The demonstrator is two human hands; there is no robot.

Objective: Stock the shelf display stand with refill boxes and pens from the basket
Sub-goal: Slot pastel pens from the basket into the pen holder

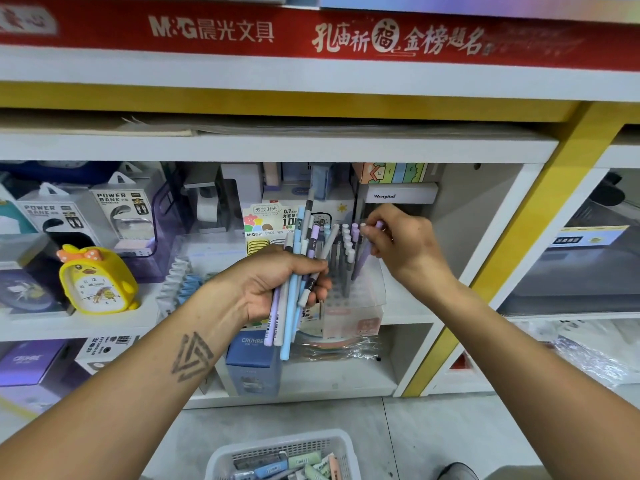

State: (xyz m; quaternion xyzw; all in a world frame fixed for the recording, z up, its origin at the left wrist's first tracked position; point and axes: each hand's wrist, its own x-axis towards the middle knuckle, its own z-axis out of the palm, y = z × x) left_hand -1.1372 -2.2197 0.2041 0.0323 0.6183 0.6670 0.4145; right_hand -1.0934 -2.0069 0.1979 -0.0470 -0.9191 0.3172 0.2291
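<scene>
My left hand grips a bundle of pens in blue, purple and grey, held upright in front of the shelf. My right hand pinches a single purple pen by its top, its lower end down in the clear display stand. Several pens stand in the stand's holes. On the floor below, a white basket holds refill boxes in pastel colours.
A yellow duck clock and power bank packs sit on the shelf to the left. A white Henghui box is behind the stand. Blue boxes fill the lower shelf. A yellow post borders the right.
</scene>
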